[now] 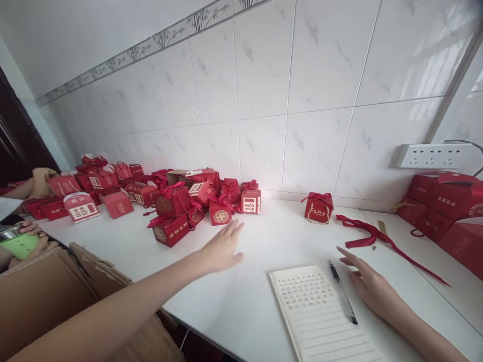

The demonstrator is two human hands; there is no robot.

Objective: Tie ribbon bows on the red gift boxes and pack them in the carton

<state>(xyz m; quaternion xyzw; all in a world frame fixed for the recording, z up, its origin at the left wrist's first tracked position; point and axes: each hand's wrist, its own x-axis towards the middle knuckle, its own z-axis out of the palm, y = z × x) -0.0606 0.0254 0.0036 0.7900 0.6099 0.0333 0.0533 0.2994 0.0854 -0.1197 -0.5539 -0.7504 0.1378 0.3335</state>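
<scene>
My left hand (222,247) reaches over the white table with its fingers stretched out and holds nothing. Just beyond its fingertips stand a small red gift box with a round gold emblem (220,216) and a red box with a white label (251,201). Left of these, more red boxes with ribbons (171,231) are piled up. My right hand (368,281) is open beside a black pen (341,289), apart from it. The pen lies along the right edge of an open notebook (317,301) with handwritten rows. A lone red box with a rope handle (319,208) stands near the wall.
Loose red ribbon (366,234) lies right of my right hand, before larger red boxes (449,211). A power strip (430,156) is on the tiled wall. A cardboard box (45,296) stands at the table's left edge. Another person's hand holds a green cup (20,245).
</scene>
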